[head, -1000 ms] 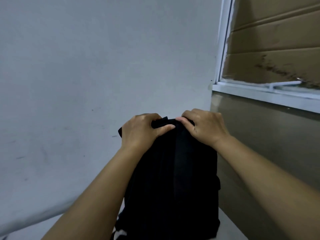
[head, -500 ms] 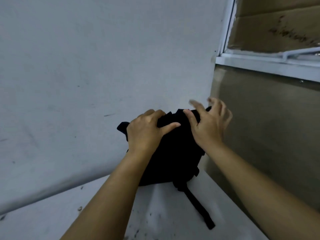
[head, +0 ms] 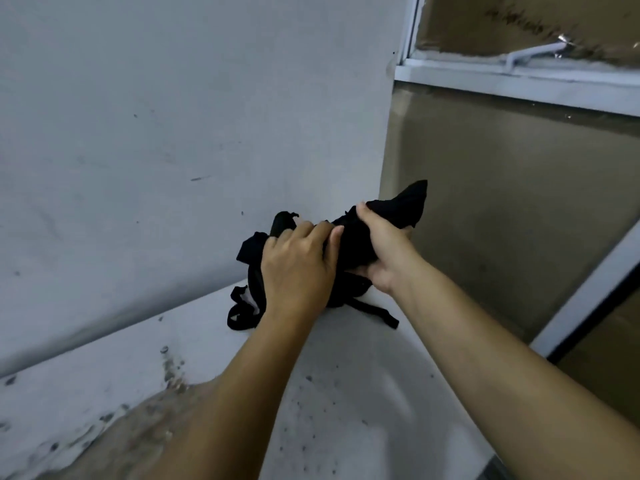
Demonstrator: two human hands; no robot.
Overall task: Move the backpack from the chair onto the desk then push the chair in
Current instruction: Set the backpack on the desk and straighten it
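The black backpack (head: 353, 244) lies slumped in the far corner of the white desk (head: 346, 393), against the wall. Its straps trail onto the desktop at left and right. My left hand (head: 298, 268) presses down on its left part, fingers closed into the fabric. My right hand (head: 381, 247) grips the right end, where a flap of fabric sticks up past my fingers. The chair is out of view.
A white wall (head: 173, 133) runs behind the desk. A brown panel (head: 502, 202) and a white window frame (head: 519, 81) close off the right side. The desktop is stained and worn at the near left (head: 121, 438).
The backpack has gone from upright in my hands to slumped on the desk in the far corner. My right hand opened briefly and has closed again on its right end.
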